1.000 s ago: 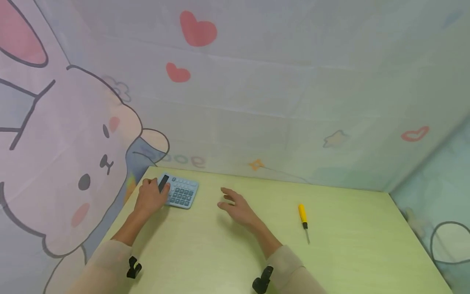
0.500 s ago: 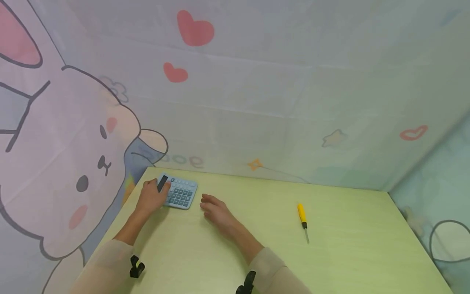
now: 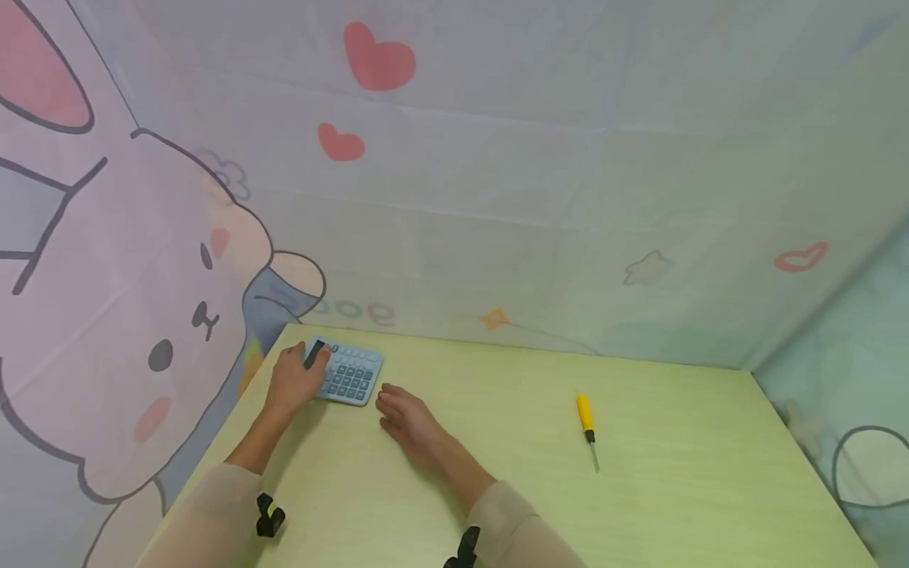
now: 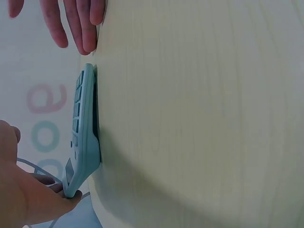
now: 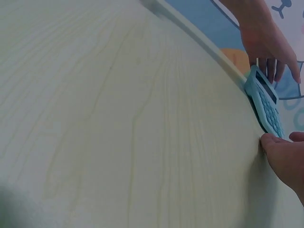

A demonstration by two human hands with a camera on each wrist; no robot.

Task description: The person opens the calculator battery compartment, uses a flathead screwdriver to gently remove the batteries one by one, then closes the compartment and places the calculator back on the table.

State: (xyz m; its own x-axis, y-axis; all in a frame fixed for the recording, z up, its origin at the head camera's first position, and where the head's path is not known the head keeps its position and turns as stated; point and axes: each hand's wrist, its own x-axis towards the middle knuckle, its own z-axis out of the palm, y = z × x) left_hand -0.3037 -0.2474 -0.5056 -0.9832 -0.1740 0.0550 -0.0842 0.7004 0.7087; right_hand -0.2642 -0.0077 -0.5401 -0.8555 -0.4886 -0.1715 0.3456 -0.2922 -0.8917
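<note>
A light blue calculator [image 3: 350, 374] lies at the table's far left, its display end raised toward the left. At that end is my left hand [image 3: 295, 379], fingers along the outer edge and thumb reaching across beside the dark display. The left wrist view shows those fingertips [image 4: 71, 203] right at the raised edge, while the thumb stands off the keys. My right hand [image 3: 413, 422] is just off the calculator's near right corner, fingers extended and holding nothing. From the right wrist, its fingertips [image 5: 270, 138] overlap the calculator's [image 5: 264, 102] lower end.
A screwdriver [image 3: 585, 418] with a yellow handle lies on the right part of the pale yellow-green table [image 3: 675, 457]. Printed cloth [image 3: 497, 197] hangs behind and to the left. A dark cable loop [image 3: 838, 473] shows beyond the right edge.
My right hand has moved left across the table, up to the calculator's near right corner. The left hand stays at the display end, and calculator and screwdriver have kept their places.
</note>
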